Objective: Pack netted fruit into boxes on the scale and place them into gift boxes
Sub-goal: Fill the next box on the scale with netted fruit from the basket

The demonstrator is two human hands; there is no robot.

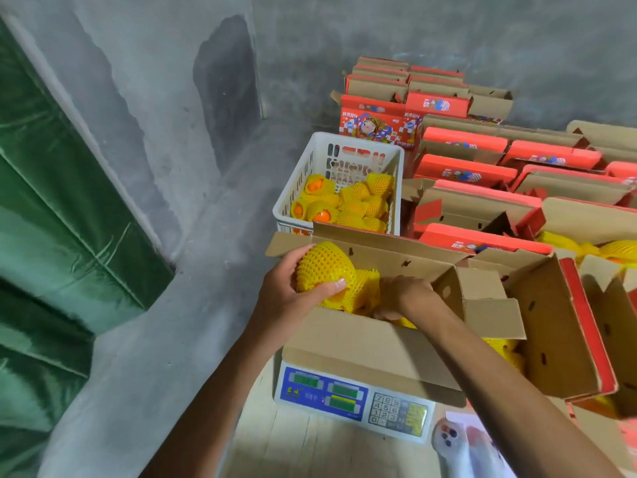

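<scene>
An open cardboard box point(365, 343) stands on a blue-and-white scale point(348, 396). My left hand point(293, 288) grips a fruit in yellow foam netting point(325, 267) over the box's left end. My right hand point(403, 296) reaches down into the box among other netted fruit point(365, 291); its fingertips are hidden, so I cannot tell if it holds one. A white plastic basket point(296, 188) behind the box holds several more netted oranges.
Many red gift boxes point(465, 170) with open flaps fill the floor to the right and behind; some on the right hold netted fruit point(617, 250). A phone point(448, 439) lies by the scale. A green tarp point(51, 201) hangs at the left against the grey wall.
</scene>
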